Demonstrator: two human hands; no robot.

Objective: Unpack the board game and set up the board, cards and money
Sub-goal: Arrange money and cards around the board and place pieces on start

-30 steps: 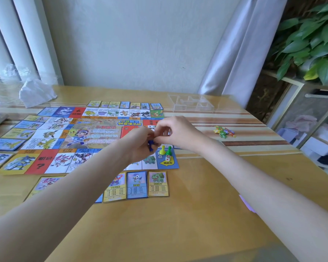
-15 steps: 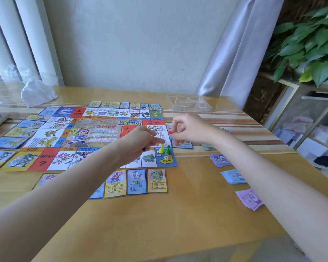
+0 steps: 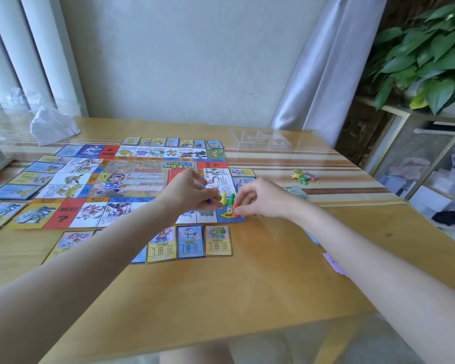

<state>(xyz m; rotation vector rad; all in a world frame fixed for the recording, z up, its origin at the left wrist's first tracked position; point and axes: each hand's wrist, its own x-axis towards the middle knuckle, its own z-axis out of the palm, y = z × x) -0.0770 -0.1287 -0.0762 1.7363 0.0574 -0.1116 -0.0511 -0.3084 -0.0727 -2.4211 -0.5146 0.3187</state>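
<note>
Nearest the person, three cards [image 3: 189,243] lie face up in a row on the wooden surface [image 3: 247,285], just below the board's near edge, with more cards running off to the left under the left forearm. A purple banknote [image 3: 335,264] peeks out beside the right forearm.

Just beyond, both hands meet over the board's near right corner. The left hand [image 3: 189,193] has its fingers curled round a small blue pawn [image 3: 208,201], held a little above the board. The right hand [image 3: 260,198] pinches a red pawn [image 3: 236,209] between thumb and fingertips, low at the blue arrow square. Between the two hands a yellow pawn [image 3: 223,198] and a green pawn [image 3: 232,198] stand upright on that corner, with a white die [image 3: 230,208] just in front of them.

The board [image 3: 132,179] lies flat and open, with cards lined along its left, far and right edges. To the right sit a stack of green banknotes [image 3: 296,191] and, further on, a small heap of coloured tokens [image 3: 305,176]. At the far edge stands a clear plastic tray [image 3: 260,140]; crumpled plastic wrap [image 3: 50,126] lies far left.
</note>
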